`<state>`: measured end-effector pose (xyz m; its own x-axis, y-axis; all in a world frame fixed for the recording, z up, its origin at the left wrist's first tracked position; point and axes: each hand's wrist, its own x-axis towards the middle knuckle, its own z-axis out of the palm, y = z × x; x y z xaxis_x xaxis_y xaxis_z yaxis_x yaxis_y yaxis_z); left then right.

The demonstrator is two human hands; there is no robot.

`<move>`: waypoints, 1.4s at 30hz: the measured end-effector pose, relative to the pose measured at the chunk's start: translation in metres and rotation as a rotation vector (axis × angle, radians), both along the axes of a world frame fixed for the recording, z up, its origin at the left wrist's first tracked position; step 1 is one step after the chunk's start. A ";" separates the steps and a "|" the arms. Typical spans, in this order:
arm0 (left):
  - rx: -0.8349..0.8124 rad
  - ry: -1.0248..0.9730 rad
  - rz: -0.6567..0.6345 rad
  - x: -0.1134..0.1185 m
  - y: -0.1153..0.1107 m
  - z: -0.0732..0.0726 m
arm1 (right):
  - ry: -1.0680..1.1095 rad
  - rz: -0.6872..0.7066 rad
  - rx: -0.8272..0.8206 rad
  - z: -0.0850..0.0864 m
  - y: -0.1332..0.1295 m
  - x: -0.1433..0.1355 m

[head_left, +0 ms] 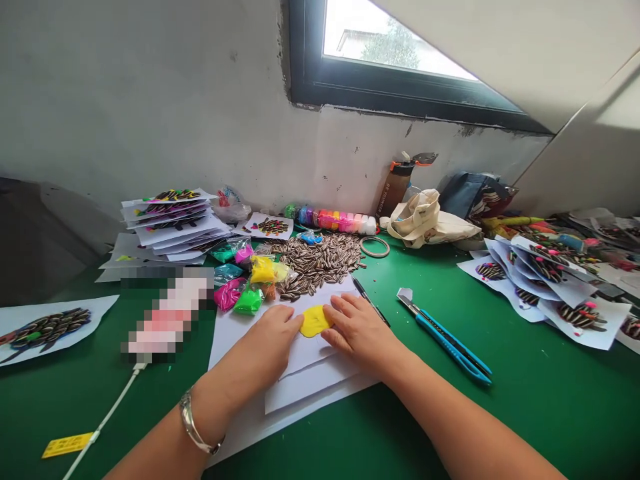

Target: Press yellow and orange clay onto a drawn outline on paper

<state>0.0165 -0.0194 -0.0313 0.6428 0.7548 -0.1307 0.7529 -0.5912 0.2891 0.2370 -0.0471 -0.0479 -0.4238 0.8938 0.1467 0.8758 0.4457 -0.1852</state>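
Here, flat yellow clay (314, 322) snug between left hand (267, 340), grip unclear, and loosely spread right hand (361, 332).

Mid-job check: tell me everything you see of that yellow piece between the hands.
The yellow clay piece looks like soft modelling clay, bright and fairly smooth with a few faint creases. It is flattened into a thin, roughly oval patch with uneven edges. It lies flat on white paper, on the near side of the striped seeds. The left grip meets its left edge; fingers of the right grip overlap its right edge. Its underside is hidden.
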 end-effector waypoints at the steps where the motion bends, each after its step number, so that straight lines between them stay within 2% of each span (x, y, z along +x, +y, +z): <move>1: 0.001 -0.007 -0.003 0.000 0.000 -0.001 | 0.002 -0.004 -0.004 0.000 0.000 0.000; 8: 0.015 -0.018 0.003 0.000 -0.003 -0.001 | 0.115 0.009 -0.052 0.000 -0.002 0.011; 16: 0.013 -0.046 0.023 -0.001 -0.006 0.000 | 0.038 0.046 -0.009 0.001 -0.001 0.009; 20: 0.015 -0.014 0.026 0.001 -0.006 0.002 | 0.076 0.054 -0.017 -0.001 0.001 0.010; 27: 0.011 -0.028 0.018 0.002 -0.007 0.006 | 0.157 0.052 -0.131 0.001 0.001 0.023; 31: 0.010 -0.030 0.017 0.003 -0.008 0.007 | 0.127 0.094 -0.086 0.004 0.001 0.022; 36: 0.017 -0.022 0.020 0.003 -0.007 0.004 | 0.088 0.103 -0.052 0.006 0.002 0.015; 42: 0.018 -0.035 0.006 -0.001 -0.002 -0.005 | 0.196 0.111 -0.076 0.007 0.002 0.025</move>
<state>0.0150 -0.0217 -0.0364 0.6422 0.7607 -0.0946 0.7460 -0.5919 0.3051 0.2618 -0.0447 -0.0405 -0.4905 0.8547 0.1699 0.7660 0.5158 -0.3836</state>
